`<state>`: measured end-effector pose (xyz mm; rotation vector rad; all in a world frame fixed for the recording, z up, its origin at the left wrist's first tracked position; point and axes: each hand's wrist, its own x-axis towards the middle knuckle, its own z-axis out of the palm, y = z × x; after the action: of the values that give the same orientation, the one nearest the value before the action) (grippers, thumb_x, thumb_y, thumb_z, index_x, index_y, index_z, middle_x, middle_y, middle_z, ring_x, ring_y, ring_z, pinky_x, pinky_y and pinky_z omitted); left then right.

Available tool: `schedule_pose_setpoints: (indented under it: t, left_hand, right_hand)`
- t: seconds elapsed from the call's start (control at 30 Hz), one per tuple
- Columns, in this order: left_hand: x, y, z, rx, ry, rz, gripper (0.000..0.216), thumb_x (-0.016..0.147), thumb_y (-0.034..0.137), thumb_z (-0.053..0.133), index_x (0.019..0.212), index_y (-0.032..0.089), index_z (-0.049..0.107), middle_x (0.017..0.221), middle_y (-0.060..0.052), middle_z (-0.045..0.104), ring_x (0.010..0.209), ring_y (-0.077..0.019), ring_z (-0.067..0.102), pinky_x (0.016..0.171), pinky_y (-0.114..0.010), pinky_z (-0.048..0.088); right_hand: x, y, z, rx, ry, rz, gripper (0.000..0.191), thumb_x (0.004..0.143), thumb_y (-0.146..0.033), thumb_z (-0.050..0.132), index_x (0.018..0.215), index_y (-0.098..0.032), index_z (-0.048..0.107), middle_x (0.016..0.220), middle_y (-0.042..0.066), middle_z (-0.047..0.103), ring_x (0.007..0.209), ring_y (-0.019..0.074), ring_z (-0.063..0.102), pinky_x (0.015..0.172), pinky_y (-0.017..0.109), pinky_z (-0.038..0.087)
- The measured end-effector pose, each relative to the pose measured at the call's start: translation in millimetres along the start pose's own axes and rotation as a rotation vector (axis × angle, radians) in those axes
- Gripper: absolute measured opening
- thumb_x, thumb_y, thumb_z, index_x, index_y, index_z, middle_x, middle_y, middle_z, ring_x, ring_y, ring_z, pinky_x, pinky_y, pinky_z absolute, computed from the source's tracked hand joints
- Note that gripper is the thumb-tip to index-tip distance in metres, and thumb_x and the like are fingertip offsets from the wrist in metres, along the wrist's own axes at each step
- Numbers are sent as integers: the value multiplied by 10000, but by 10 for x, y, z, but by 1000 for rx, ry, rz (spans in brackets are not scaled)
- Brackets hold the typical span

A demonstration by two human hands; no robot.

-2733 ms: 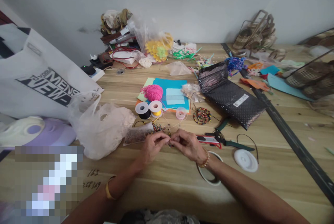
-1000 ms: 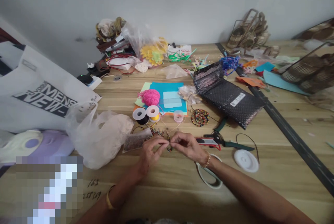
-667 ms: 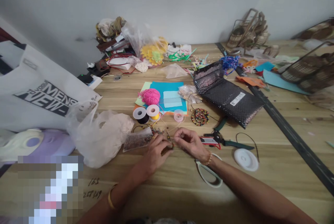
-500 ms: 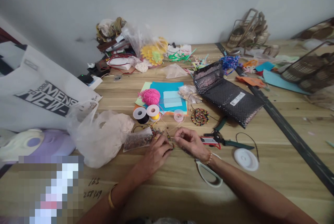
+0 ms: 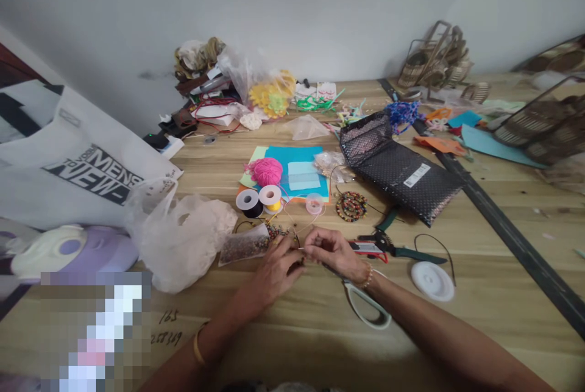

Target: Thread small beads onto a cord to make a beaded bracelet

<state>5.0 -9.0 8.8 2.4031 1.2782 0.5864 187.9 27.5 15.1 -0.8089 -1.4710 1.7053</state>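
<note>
My left hand (image 5: pixel 274 267) rests low on the wooden table (image 5: pixel 479 270), fingers curled and pinched at a strand of small dark beads beside a clear bag of beads (image 5: pixel 242 244). My right hand (image 5: pixel 331 250) is pinched shut just to its right, holding a thin cord that loops up toward the spools. The two sets of fingertips almost touch. What exactly sits between the fingers is too small to make out. White-handled scissors (image 5: pixel 365 306) lie under my right wrist.
Black, yellow and pink spools (image 5: pixel 260 199), pink yarn (image 5: pixel 267 171), a coiled bead bracelet (image 5: pixel 353 205), green pliers (image 5: pixel 393 245), a white round lid (image 5: pixel 432 281), a black mailer bag (image 5: pixel 402 169), a crumpled plastic bag (image 5: pixel 178 236) and a white tote (image 5: pixel 77 166) surround the hands.
My hands dropped from a raised pinch to the tabletop. The left hand turned palm down over the beads. The view shifted slightly.
</note>
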Motion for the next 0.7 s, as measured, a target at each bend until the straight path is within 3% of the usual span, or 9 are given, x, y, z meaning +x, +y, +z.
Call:
schedule_pose_setpoints:
  t: [0.3, 0.47, 0.6, 0.7]
  left_hand:
    - [-7, -1, -11, -50, -6, 45, 103, 831, 170, 590, 808, 192, 688, 889, -61, 588, 936, -206, 529, 862, -361, 475]
    - [33, -156, -221, -69, 150, 42, 162, 841, 118, 541, 867, 181, 688, 833, -59, 622, 830, -178, 549, 760, -318, 490]
    - [42, -262, -368, 64, 310, 32, 182, 842, 111, 528, 847, 189, 692, 879, -70, 610, 944, -209, 535, 823, -356, 484]
    - [30, -293, -371, 168, 322, 5, 151, 814, 112, 562, 791, 188, 691, 985, -88, 590, 1089, -264, 476, 912, -439, 453]
  right_hand:
    - [12, -3, -15, -71, 3, -29, 333, 794, -462, 637, 726, -145, 560, 616, -23, 481, 560, 88, 404, 519, 214, 324]
    - [26, 13, -8, -102, 23, -16, 337, 797, -465, 627, 722, -146, 550, 602, -29, 464, 538, 84, 376, 504, 215, 303]
    - [40, -5, 2, -88, 42, 15, 361, 788, -492, 622, 716, -148, 539, 590, -34, 445, 513, 79, 351, 484, 214, 289]
    - [45, -18, 2, -90, 46, 6, 368, 788, -496, 619, 706, -148, 532, 593, -31, 445, 520, 79, 353, 486, 212, 293]
